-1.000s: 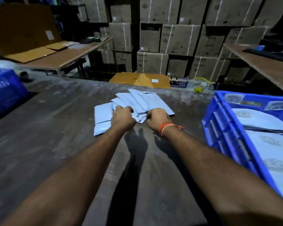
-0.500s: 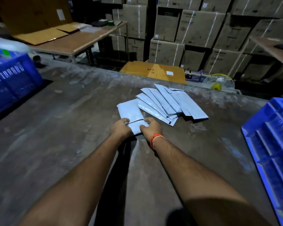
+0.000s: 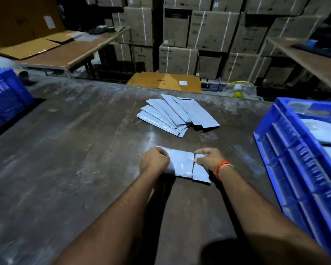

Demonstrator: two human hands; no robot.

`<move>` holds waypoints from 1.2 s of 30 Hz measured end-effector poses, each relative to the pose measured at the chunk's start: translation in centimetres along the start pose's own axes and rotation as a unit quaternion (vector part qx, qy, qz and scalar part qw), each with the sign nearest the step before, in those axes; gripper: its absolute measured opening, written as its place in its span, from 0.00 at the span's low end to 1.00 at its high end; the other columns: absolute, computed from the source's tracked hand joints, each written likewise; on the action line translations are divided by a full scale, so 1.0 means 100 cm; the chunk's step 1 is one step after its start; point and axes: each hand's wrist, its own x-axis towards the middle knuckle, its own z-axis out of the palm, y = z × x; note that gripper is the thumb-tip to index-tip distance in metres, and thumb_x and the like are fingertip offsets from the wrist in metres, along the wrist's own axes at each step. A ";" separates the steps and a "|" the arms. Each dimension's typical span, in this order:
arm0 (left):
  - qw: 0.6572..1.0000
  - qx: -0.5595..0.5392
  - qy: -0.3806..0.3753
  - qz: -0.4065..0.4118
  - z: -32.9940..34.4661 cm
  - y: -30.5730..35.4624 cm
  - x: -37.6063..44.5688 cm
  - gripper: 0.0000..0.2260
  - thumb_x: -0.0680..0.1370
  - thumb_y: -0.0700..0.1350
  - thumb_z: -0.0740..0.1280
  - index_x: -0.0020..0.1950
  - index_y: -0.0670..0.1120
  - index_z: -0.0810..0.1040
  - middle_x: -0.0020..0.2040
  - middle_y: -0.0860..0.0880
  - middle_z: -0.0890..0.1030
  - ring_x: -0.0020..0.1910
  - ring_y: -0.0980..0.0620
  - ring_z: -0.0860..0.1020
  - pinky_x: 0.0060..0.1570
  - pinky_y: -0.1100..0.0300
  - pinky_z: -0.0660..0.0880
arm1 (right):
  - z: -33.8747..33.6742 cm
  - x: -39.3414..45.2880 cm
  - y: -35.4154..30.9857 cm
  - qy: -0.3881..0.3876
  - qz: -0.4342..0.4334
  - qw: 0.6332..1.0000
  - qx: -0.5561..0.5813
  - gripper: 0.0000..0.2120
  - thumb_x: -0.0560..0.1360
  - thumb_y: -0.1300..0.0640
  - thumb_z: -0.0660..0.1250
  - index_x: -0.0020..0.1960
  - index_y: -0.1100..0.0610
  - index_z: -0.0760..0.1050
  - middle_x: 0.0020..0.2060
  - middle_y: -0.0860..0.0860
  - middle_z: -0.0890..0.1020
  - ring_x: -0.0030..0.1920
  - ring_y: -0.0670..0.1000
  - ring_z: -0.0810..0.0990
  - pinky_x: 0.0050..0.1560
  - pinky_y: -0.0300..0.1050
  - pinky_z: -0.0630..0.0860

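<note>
A single grey mailer bag (image 3: 183,165) lies flat on the dark worn table (image 3: 75,150) in front of me, with a dark strip across its right part. My left hand (image 3: 154,162) grips the bag's left end with curled fingers. My right hand (image 3: 208,158), with an orange thread at the wrist, pinches the bag at the dark strip. Beyond them, a fanned pile of several grey mailer bags (image 3: 176,114) rests near the table's far edge.
A blue crate (image 3: 294,159) holding labelled white parcels stands at the right. Another blue crate (image 3: 6,96) is at the left edge. Stacked cardboard boxes (image 3: 208,35), a flat carton (image 3: 164,82), a small fan (image 3: 239,90) and side tables lie beyond.
Both hands have pulled one mailer bag off the pile and drawn it toward me. The bag now lies apart from the pile, turned lengthwise left to right.
</note>
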 end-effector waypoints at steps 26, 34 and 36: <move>0.964 -0.075 -0.009 0.255 0.028 -0.064 -0.136 0.18 0.65 0.28 0.63 0.37 0.51 0.82 0.53 0.52 0.77 0.54 0.54 0.79 0.53 0.63 0.73 | -0.068 -0.160 0.112 0.057 -0.365 0.911 -0.186 0.30 0.58 0.67 0.61 0.57 0.49 0.79 0.47 0.42 0.75 0.51 0.49 0.73 0.52 0.50 0.75; 0.910 0.183 0.084 0.362 0.047 -0.040 -0.134 0.19 0.83 0.55 0.56 0.73 0.53 0.70 0.75 0.52 0.68 0.73 0.49 0.65 0.69 0.49 0.68 | -0.046 -0.154 0.094 0.134 -0.296 0.881 -0.344 0.27 0.79 0.44 0.52 0.77 0.46 0.65 0.78 0.49 0.62 0.78 0.51 0.58 0.68 0.53 0.64; 0.897 0.239 0.043 0.370 0.056 -0.037 -0.137 0.24 0.83 0.58 0.52 0.78 0.54 0.64 0.80 0.50 0.61 0.77 0.47 0.60 0.72 0.46 0.65 | -0.038 -0.152 0.097 0.101 -0.269 0.868 -0.405 0.29 0.80 0.40 0.46 0.79 0.45 0.59 0.80 0.49 0.56 0.80 0.51 0.52 0.72 0.56 0.61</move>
